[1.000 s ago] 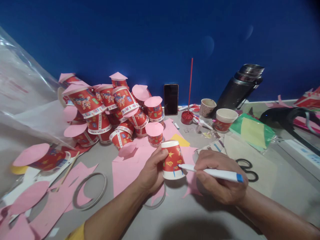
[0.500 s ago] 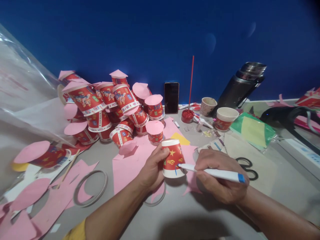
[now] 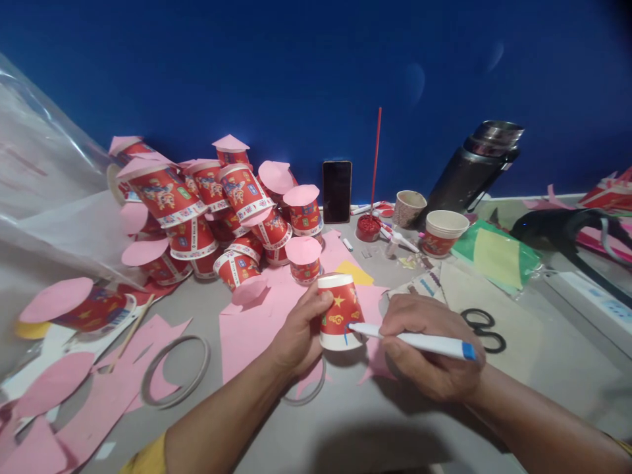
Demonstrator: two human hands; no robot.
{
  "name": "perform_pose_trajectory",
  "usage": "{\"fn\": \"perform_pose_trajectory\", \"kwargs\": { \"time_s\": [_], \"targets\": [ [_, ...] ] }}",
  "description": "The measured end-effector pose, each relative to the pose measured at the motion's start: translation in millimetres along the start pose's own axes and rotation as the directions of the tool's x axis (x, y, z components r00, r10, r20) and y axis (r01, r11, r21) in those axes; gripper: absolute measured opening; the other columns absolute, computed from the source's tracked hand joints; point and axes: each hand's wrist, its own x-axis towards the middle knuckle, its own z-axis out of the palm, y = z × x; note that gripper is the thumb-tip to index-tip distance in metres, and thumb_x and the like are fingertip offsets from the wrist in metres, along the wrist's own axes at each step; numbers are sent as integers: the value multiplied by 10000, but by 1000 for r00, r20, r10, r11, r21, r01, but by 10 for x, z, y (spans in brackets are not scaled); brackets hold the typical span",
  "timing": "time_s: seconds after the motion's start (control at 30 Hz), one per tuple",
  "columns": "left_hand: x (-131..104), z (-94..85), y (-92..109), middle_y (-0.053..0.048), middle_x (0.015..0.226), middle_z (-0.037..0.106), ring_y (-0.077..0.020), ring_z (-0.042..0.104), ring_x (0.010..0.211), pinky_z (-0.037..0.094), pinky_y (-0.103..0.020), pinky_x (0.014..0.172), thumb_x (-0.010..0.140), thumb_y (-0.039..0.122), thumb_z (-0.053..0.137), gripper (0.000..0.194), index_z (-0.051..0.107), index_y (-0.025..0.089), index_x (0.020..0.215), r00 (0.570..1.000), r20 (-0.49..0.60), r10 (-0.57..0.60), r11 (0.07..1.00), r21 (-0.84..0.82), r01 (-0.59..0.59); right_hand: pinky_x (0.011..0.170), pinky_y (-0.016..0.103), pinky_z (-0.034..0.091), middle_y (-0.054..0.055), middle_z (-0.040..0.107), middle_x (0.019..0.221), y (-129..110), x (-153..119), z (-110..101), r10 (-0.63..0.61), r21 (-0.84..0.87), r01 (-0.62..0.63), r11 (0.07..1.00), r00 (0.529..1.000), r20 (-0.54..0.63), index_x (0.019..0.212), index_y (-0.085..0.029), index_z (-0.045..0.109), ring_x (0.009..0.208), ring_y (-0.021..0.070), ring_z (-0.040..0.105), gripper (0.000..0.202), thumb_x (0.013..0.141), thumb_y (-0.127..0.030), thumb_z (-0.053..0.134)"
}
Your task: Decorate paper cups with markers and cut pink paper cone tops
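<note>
A red paper cup (image 3: 340, 309) with gold stars and a white rim is held upside down over the table, my left hand (image 3: 302, 329) wrapped round its left side. In my right hand (image 3: 432, 349) is a white marker (image 3: 424, 341) with a blue end. Its tip touches the cup's lower right part, where a short blue line runs down onto the white rim. Beneath the cup lies pink paper (image 3: 251, 336), partly covered by my left arm. Some fingers of both hands are hidden behind what they hold.
Many red cups (image 3: 190, 237) with pink paper tops are piled at the left back. A phone (image 3: 337, 191) leans on the blue wall. Black scissors (image 3: 486, 329), stacked cups (image 3: 444, 234) and a dark flask (image 3: 464, 171) stand or lie rightward. Tape rings (image 3: 175, 372) rest at left.
The marker tip has shifted very slightly on the cup, staying at the blue line. The whole view has slid a little to the left; both grips are the same.
</note>
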Motion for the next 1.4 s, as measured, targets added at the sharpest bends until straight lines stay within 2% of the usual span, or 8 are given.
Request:
{"fn": "perform_pose_trajectory", "kwargs": {
  "time_s": [0.13,0.3,0.57,0.73,0.93,1.1,1.23,1.4],
  "targets": [
    [0,-2,-1,-59,1009,793,-221,740,861,603,-348,806,747,339,942,632,683,197,1305,1000,11,-12,1000,-10,12,567,291,506,13,726,680,10,-9,-8,12,-30,-13,999,999,-33,908,-198,671,570,162,681,145,901,-64,613],
    [-8,2,-1,-62,1016,799,-247,757,917,610,-361,856,752,344,932,662,666,185,1338,1000,3,6,1000,7,-6,552,292,506,17,718,671,0,-1,-5,10,-7,-10,1000,1000,0,900,-193,684,565,167,682,120,911,-90,622],
    [-4,0,11,-56,962,787,-246,744,849,638,-442,863,758,321,912,647,664,187,1340,1000,20,-21,999,-46,22,540,296,496,24,733,680,-3,-6,5,37,-8,-38,999,996,-80,899,-201,690,562,173,683,147,893,-71,620],
    [-12,4,10,-74,992,795,-272,756,897,625,-441,886,770,320,893,620,669,173,1329,1000,16,-5,1000,-21,6,548,285,511,21,735,680,-10,4,-3,27,-24,-28,999,999,-40,897,-199,684,569,167,692,138,899,-78,618],
    [-8,-1,10,-82,975,791,-258,743,871,618,-426,867,756,309,907,587,694,164,1283,999,6,-34,997,-72,34,545,300,516,16,737,682,1,-9,1,33,-33,-35,999,997,-69,913,-216,679,562,169,680,165,894,-66,612],
    [-6,-15,2,-95,1017,807,-269,750,914,615,-422,897,761,310,902,619,678,150,1315,1000,-6,-18,999,-49,18,546,286,518,14,726,668,-1,4,12,13,-34,-15,999,999,-47,891,-197,683,560,163,682,139,895,-76,616],
    [-6,-9,16,-86,1010,810,-300,764,961,613,-449,933,754,324,904,647,670,148,1331,1000,4,-31,999,-45,31,536,281,508,11,729,672,-5,-2,4,39,-45,-42,998,997,-63,874,-201,680,556,162,680,136,892,-80,620],
    [-12,9,23,-96,1007,809,-314,769,962,613,-481,946,760,307,891,571,695,142,1270,999,-1,-40,997,-63,40,534,287,511,13,733,674,-11,-1,0,49,-30,-51,998,996,-69,884,-203,683,557,167,688,138,893,-80,621]
  ]
}}
